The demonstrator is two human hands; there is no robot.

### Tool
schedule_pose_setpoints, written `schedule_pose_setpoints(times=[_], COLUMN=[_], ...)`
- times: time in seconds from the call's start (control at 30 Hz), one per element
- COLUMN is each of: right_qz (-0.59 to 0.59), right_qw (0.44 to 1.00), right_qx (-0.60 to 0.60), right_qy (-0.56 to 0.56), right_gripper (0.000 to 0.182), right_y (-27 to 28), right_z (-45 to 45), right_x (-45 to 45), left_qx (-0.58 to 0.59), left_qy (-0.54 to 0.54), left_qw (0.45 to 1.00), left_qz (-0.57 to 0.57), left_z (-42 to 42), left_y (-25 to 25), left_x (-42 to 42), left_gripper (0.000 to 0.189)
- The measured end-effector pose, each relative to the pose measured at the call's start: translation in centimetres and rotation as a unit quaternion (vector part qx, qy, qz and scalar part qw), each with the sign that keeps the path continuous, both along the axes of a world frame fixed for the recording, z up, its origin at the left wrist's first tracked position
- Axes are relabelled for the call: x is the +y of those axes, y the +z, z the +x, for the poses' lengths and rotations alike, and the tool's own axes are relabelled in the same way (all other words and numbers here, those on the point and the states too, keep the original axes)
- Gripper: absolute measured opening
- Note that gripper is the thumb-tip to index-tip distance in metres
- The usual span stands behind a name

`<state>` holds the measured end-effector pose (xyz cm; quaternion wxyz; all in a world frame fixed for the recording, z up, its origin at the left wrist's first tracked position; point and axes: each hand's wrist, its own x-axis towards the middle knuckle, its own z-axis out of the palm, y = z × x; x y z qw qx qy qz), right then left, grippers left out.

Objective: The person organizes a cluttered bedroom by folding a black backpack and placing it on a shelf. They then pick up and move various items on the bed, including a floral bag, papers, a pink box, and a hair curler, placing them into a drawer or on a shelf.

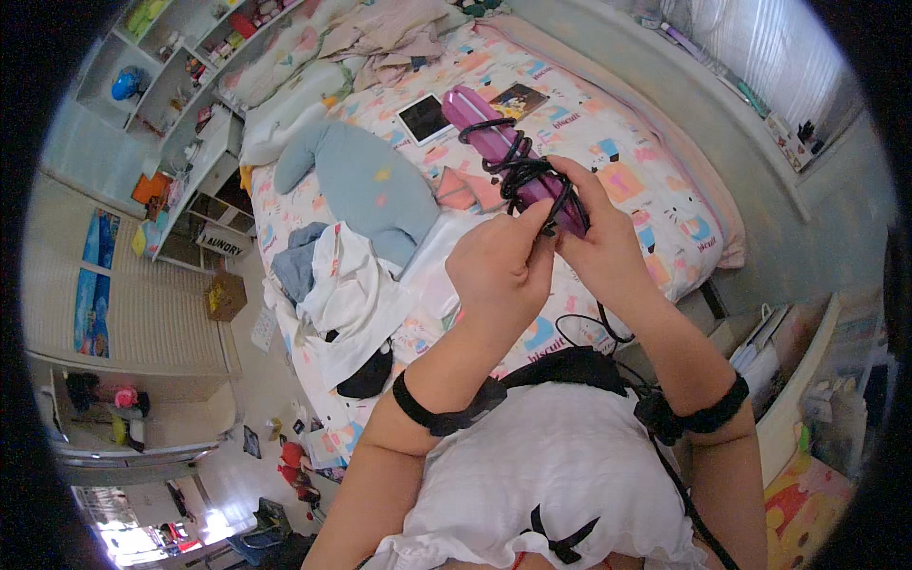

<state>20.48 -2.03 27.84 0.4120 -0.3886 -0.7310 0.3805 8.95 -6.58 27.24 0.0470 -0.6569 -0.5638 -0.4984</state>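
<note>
A long, glossy purple appliance [474, 117], by its shape a hair straightener, points away from me above the bed. Its black power cord [524, 167] is wound around it in several uneven loops. My right hand [598, 239] grips the appliance's near end, fingers around the cord loops. Pressed close beside it, my left hand [502, 260] pinches the cord at that same end; my fingers partly hide what they hold. A loose length of cord hangs below my right hand towards my lap.
The bed [627, 178] carries a tablet [425, 119], a picture card [520, 101], a blue-grey plush cushion [370, 182], a pink folded piece [456, 189] and a heap of white clothing [349, 285]. A shelf unit [171, 78] stands left, a windowsill [741, 100] right.
</note>
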Motion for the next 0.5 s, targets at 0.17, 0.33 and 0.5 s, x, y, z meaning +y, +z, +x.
schedule_pose_setpoints(times=[0.17,0.33,0.5], right_qz=[0.068,-0.112,-0.144], right_qw=[0.998,0.985,0.973], right_qx=[-0.005,0.135,0.183], right_qy=[0.012,0.007,0.002], right_gripper=[0.053,0.052,0.057], right_y=[-0.8,0.0,1.3], right_z=[0.0,0.1,1.3], right_x=[0.5,0.6,0.9], left_qx=[-0.203,-0.011,-0.528], left_qy=[-0.098,-0.075,-0.205], left_qw=[0.974,0.997,0.796], left_qz=[-0.009,0.028,-0.212], left_z=[0.5,1.7,0.9], left_y=[0.3,0.7,1.5], left_x=[0.8,-1.2,-1.7], left_gripper=[0.022,0.033,0.052])
